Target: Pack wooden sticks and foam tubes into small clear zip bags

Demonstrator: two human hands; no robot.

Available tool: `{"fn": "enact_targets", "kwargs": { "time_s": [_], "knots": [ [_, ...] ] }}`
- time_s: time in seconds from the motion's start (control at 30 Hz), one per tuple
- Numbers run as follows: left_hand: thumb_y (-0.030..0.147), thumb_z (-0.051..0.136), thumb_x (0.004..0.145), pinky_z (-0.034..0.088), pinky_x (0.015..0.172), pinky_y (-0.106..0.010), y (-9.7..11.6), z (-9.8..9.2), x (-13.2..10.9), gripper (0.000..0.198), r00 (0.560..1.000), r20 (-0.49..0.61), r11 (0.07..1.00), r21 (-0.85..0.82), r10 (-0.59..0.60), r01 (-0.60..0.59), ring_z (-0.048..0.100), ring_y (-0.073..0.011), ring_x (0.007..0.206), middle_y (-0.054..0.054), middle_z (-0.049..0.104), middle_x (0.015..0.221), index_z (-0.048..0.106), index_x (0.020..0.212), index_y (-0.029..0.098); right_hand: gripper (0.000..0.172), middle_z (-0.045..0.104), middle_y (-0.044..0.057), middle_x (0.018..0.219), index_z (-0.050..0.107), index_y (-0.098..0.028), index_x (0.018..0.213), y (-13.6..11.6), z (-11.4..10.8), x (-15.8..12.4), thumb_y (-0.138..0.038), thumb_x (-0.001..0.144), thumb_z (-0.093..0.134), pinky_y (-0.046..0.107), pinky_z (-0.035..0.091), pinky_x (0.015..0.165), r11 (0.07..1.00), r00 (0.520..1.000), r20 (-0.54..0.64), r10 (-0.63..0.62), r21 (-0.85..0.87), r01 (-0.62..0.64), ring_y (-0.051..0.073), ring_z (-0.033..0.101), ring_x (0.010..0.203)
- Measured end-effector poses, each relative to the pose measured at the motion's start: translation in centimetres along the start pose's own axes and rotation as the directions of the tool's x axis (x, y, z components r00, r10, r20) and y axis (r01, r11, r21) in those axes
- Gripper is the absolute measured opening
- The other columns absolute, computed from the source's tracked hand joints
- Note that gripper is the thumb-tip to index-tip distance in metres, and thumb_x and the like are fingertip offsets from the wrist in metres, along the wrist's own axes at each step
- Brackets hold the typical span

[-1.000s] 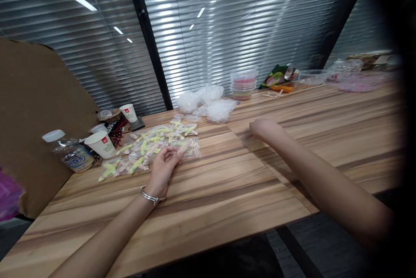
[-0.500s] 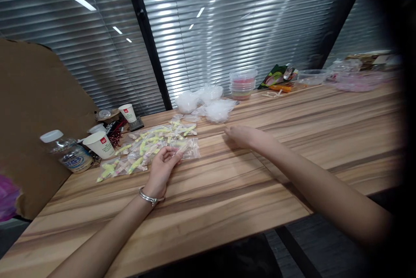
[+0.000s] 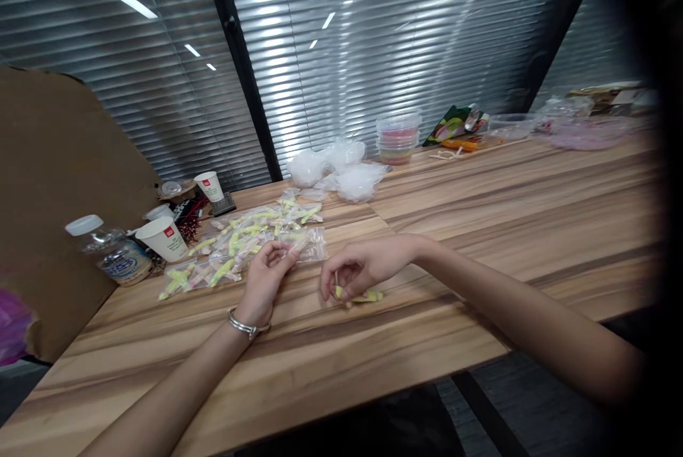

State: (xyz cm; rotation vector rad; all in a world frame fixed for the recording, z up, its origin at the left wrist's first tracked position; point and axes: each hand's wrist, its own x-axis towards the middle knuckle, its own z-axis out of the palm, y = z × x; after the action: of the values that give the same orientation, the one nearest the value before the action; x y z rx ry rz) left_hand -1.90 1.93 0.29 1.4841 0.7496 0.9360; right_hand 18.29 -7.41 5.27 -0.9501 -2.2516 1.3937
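My left hand (image 3: pixel 268 277), with a silver bangle on the wrist, pinches the near edge of a clear plastic bag (image 3: pixel 314 245) lying at the right end of a pile. That pile is made of several clear bags (image 3: pixel 229 268) with yellow and pinkish pieces inside. To the right, low over the wood, my right hand (image 3: pixel 363 265) has its fingers closed on a small yellow stick-like piece (image 3: pixel 369 296). One end of the piece pokes out below the palm; what exactly it is cannot be made out.
Paper cups (image 3: pixel 163 238) and a clear jar with a white lid (image 3: pixel 114 250) stand at the left by a cardboard sheet (image 3: pixel 58 179). Puffy clear bags (image 3: pixel 358 181) and stacked plastic tubs (image 3: pixel 398 137) line the back of the table (image 3: pixel 256 386). Pink plastic (image 3: pixel 590 133) lies far right.
My right hand has come nearer and to the left from mid-table, and a yellow piece now shows in its fingers. My left hand stays on the bag.
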Motion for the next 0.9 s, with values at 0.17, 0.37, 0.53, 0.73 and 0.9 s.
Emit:
{"fn": "enact_targets", "kwargs": {
  "time_s": [0.17, 0.37, 0.53, 0.73, 0.9],
  "knots": [
    [0.034, 0.077, 0.064, 0.047, 0.068, -0.023, -0.1, 0.0, 0.1, 0.032, 1.0, 0.002, 1.0, -0.014, -0.001, 0.001, 0.058, -0.0125, 0.072, -0.001, 0.063, 0.078, 0.06, 0.085, 0.017, 0.027, 0.065, 0.006, 0.096, 0.06, -0.015, 0.105, 0.3, -0.3, 0.3, -0.026, 0.08, 0.064, 0.025, 0.049, 0.074, 0.978, 0.962, -0.265, -0.069, 0.17, 0.118, 0.013, 0.062, 0.084],
    [0.033, 0.076, 0.066, 0.047, 0.068, -0.023, -0.2, -0.1, 0.1, 0.031, 1.0, -0.004, 1.0, -0.002, -0.008, 0.008, 0.058, -0.0121, 0.071, -0.002, 0.064, 0.078, 0.061, 0.086, 0.016, 0.02, 0.065, 0.004, 0.088, 0.066, -0.015, 0.088, 1.7, -1.5, 0.7, -0.03, 0.075, 0.068, 0.028, 0.048, 0.076, 0.98, 0.698, -0.706, -0.117, 0.033, 0.197, 0.014, 0.059, 0.081],
    [0.033, 0.074, 0.069, 0.047, 0.068, -0.023, -0.4, -0.2, 0.1, 0.03, 1.0, 0.007, 1.0, 0.004, 0.014, -0.014, 0.057, -0.0113, 0.069, -0.001, 0.062, 0.076, 0.06, 0.088, 0.016, 0.026, 0.065, 0.006, 0.093, 0.064, -0.015, 0.089, 2.6, -2.1, 0.8, -0.034, 0.072, 0.07, 0.031, 0.048, 0.077, 0.968, 0.463, -0.883, -0.074, 0.049, 0.248, 0.016, 0.06, 0.085],
    [0.034, 0.073, 0.07, 0.047, 0.069, -0.023, -0.7, -0.4, 0.3, 0.029, 1.0, -0.001, 1.0, -0.021, 0.013, -0.013, 0.058, -0.0108, 0.068, -0.001, 0.062, 0.075, 0.058, 0.088, 0.016, 0.027, 0.065, 0.005, 0.091, 0.064, -0.015, 0.088, 4.2, -2.7, 0.6, -0.035, 0.07, 0.071, 0.032, 0.049, 0.079, 0.974, 0.315, -0.949, 0.029, 0.098, 0.205, 0.016, 0.06, 0.083],
    [0.035, 0.075, 0.068, 0.048, 0.07, -0.025, -0.9, -0.5, 0.5, 0.032, 1.0, -0.004, 0.998, -0.062, -0.003, 0.002, 0.059, -0.0115, 0.068, -0.002, 0.063, 0.076, 0.059, 0.088, 0.016, 0.026, 0.065, 0.005, 0.089, 0.064, -0.015, 0.087, 4.8, -2.6, 0.7, -0.032, 0.069, 0.072, 0.031, 0.05, 0.08, 0.955, 0.345, -0.936, 0.072, 0.164, 0.247, 0.015, 0.06, 0.083]
  ]
}}
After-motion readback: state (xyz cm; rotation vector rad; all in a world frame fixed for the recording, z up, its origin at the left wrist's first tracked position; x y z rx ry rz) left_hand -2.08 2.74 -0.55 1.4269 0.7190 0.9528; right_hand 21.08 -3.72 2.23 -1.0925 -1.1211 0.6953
